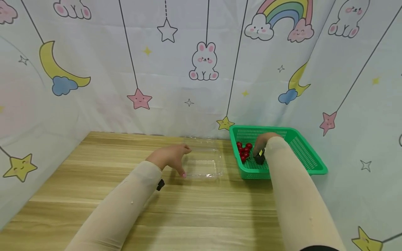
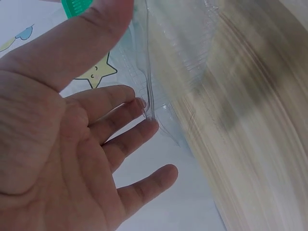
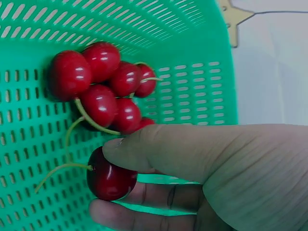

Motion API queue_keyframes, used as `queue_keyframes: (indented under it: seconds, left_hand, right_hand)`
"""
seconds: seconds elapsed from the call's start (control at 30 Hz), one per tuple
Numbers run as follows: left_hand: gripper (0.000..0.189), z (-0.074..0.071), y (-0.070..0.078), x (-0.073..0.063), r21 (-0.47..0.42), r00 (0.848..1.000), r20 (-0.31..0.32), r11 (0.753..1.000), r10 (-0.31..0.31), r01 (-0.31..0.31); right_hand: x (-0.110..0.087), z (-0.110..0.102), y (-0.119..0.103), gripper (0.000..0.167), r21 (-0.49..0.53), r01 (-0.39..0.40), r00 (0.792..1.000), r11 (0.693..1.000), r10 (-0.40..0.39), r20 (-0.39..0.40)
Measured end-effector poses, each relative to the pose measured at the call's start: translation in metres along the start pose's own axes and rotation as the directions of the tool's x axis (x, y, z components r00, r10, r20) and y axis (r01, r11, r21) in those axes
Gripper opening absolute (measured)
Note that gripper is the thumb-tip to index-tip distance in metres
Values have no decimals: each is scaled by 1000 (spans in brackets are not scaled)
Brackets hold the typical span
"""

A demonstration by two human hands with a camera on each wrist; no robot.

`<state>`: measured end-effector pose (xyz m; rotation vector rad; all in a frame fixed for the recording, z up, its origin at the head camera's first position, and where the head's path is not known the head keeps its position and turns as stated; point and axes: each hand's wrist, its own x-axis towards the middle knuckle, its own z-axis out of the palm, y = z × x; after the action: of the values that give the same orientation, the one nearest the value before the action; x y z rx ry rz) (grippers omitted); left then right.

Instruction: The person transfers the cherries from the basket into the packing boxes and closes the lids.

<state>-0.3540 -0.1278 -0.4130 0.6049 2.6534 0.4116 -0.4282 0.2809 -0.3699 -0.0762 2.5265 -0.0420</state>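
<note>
My left hand (image 1: 169,157) is at the left side of a clear plastic box (image 1: 205,175) on the table. In the left wrist view its fingers (image 2: 132,137) are spread and fairly straight, with some fingertips touching the box's thin edge. My right hand (image 1: 267,140) reaches down into a green plastic basket (image 1: 321,170). Seen from the right wrist, thumb and fingers pinch a dark red cherry (image 3: 109,178), its curved green stem pointing left. Several other red cherries (image 3: 98,103), some with stems, cluster beside it in the basket.
The wood-grain table (image 1: 201,216) meets a white cloth backdrop (image 1: 176,69) printed with stars, moons and rabbits, behind and at both sides. The basket stands at the back right, close to the cloth, to the right of the box.
</note>
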Motion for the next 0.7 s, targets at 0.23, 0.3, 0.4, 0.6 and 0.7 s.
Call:
queue_keyframes:
  seconds: [0.23, 0.3, 0.4, 0.6, 0.7]
  left_hand:
    - [111, 2, 1, 2, 5, 1000, -11, 1000, -5, 5]
    - [111, 3, 0, 2, 6, 1000, -17, 1000, -7, 7]
    - [111, 3, 0, 2, 4, 1000, -23, 1000, -8, 8]
    - [111, 3, 2, 2, 25, 1000, -25, 1000, -7, 8]
    - [111, 3, 3, 1, 30, 1000, -22, 999, -8, 8]
  right_hand:
    - [1, -15, 4, 18, -13, 43, 998, 999, -43, -35]
    - [2, -20, 4, 16, 10, 70, 997, 997, -70, -43]
    - [-2, -28, 0, 14, 81, 123, 991, 989, -117, -68]
    - [-26, -43, -12, 24, 228, 240, 966, 944, -208, -155]
    - [-38, -47, -23, 27, 216, 284, 951, 934, -244, -192]
